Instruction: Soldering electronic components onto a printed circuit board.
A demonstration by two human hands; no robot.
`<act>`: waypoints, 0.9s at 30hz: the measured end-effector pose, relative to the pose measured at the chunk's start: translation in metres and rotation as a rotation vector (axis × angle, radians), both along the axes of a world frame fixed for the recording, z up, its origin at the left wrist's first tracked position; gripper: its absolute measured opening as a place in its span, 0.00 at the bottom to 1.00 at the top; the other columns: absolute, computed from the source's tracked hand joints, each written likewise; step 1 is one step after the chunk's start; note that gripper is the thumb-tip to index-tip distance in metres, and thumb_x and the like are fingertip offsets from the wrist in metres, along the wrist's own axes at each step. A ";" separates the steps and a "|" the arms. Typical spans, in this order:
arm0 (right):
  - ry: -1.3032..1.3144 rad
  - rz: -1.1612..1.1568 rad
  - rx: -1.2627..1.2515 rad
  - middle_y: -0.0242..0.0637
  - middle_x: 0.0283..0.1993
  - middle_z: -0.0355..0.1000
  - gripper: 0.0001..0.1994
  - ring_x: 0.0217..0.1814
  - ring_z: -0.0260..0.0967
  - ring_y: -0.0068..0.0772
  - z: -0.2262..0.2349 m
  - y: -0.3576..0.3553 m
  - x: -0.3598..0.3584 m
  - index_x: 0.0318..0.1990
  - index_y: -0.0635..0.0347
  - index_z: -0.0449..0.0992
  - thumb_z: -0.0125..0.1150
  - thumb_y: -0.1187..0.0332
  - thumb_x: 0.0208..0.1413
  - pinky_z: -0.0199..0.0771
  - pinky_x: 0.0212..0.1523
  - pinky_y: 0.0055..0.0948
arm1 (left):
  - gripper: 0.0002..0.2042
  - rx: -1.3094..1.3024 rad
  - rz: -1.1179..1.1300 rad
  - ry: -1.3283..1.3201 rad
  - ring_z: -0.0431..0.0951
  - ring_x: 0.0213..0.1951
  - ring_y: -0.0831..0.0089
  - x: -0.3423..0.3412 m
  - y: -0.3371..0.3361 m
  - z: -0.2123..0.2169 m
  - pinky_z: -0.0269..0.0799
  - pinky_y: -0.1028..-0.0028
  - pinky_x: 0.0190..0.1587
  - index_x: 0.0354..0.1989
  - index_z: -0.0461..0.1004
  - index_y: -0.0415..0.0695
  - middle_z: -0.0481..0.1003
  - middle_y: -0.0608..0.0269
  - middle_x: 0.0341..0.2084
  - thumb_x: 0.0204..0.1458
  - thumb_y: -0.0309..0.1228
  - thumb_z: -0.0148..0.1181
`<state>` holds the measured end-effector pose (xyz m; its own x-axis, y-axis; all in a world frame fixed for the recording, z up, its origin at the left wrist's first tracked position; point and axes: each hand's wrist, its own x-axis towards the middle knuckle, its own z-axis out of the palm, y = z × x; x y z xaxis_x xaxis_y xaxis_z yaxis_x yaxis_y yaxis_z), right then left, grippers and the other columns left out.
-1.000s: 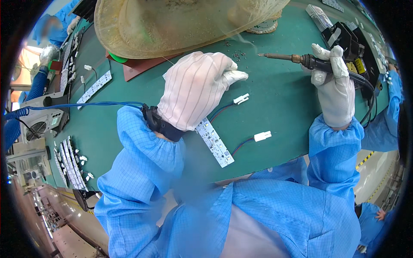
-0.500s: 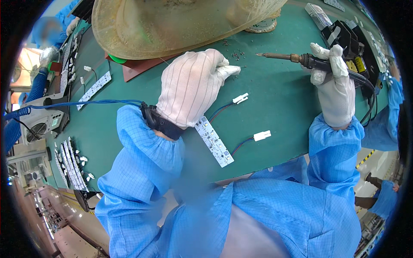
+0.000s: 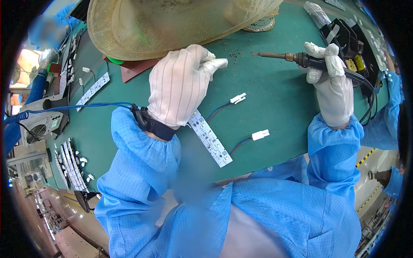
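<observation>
My left hand (image 3: 178, 84), in a striped white glove with a dark wrist strap, is raised over the green mat with thumb and fingertips pinched together. Whatever lies in the pinch is too small or hidden to make out. Partly under that hand is a white LED circuit board strip (image 3: 210, 139), with two wired leads ending in a white connector (image 3: 238, 98) and another white connector (image 3: 260, 135). My gloved right hand (image 3: 333, 81) holds a soldering iron (image 3: 309, 61) level, tip pointing left. Several tiny dark parts (image 3: 233, 55) lie scattered between the hands.
A large yellowed, hazy cover (image 3: 172, 30) overhangs the far side, beside a solder spool (image 3: 261, 24). Another LED strip (image 3: 93, 91) lies left, and stacked strips (image 3: 73, 165) sit at the left edge. A black stand (image 3: 346, 41) is at the right. A blue cord (image 3: 81, 103) runs to my left wrist.
My left hand has drawn back to the left, away from the scattered tiny parts, with its fingers still pinched. The right hand and soldering iron have shifted very slightly left.
</observation>
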<state>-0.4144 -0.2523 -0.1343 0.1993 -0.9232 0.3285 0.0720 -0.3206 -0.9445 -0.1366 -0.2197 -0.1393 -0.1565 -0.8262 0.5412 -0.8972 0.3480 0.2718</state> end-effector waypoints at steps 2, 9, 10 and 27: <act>0.034 -0.048 0.065 0.33 0.43 0.73 0.14 0.29 0.58 0.19 0.004 0.001 0.002 0.50 0.62 0.75 0.44 0.67 0.67 0.68 0.37 0.22 | 0.13 0.030 0.021 -0.012 0.75 0.25 0.63 0.000 0.000 0.001 0.70 0.67 0.31 0.26 0.73 0.47 0.73 0.64 0.19 0.44 0.41 0.67; 0.291 -0.196 0.074 0.33 0.41 0.73 0.19 0.28 0.57 0.19 0.010 0.001 0.008 0.46 0.66 0.77 0.46 0.58 0.66 0.65 0.33 0.20 | 0.12 -0.032 0.010 -0.050 0.74 0.25 0.63 0.000 -0.001 -0.003 0.70 0.66 0.31 0.26 0.73 0.47 0.73 0.63 0.18 0.44 0.41 0.66; 0.290 -0.194 0.074 0.33 0.41 0.73 0.19 0.28 0.57 0.19 0.007 0.001 0.007 0.46 0.66 0.77 0.46 0.58 0.66 0.65 0.33 0.20 | 0.12 -0.017 0.012 -0.043 0.74 0.25 0.63 -0.001 0.000 -0.003 0.70 0.66 0.31 0.26 0.73 0.47 0.73 0.63 0.18 0.44 0.41 0.66; 0.174 -0.161 0.175 0.34 0.43 0.74 0.18 0.29 0.60 0.19 0.002 0.000 0.006 0.47 0.63 0.76 0.47 0.57 0.65 0.64 0.34 0.19 | 0.12 0.033 -0.016 -0.008 0.75 0.25 0.63 0.000 0.006 0.005 0.70 0.67 0.31 0.29 0.76 0.43 0.77 0.59 0.21 0.44 0.38 0.68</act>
